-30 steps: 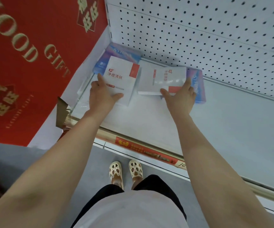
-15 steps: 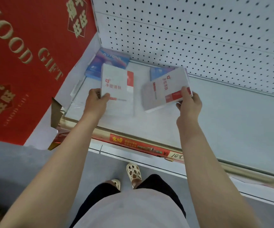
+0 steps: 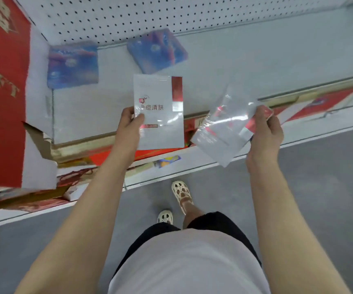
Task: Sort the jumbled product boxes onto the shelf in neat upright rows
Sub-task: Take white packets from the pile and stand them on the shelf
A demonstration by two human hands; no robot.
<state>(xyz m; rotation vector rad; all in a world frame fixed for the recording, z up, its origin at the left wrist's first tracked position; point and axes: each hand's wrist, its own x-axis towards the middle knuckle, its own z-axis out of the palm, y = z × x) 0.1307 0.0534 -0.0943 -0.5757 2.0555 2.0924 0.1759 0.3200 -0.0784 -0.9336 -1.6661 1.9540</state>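
My left hand (image 3: 129,126) grips the lower left edge of a white box with a red corner (image 3: 160,111), held flat-faced above the shelf's front edge. In my right hand (image 3: 264,132) is a second white and red box (image 3: 224,132), tilted and blurred, out in front of the shelf lip. Two blue and purple boxes lie flat on the white shelf (image 3: 235,66): one (image 3: 72,65) in the back left corner, the other (image 3: 157,50) askew against the pegboard back.
A perforated white back panel (image 3: 150,15) closes the shelf behind. A large red gift carton (image 3: 1,92) stands at the left. The gold shelf lip (image 3: 311,85) carries red price strips. A lower shelf with red packs sits below; my feet stand on grey floor.
Both hands have lifted the white boxes off the shelf and drawn them back toward me, past the front edge. The two blue boxes underneath are now uncovered. The view has swung.
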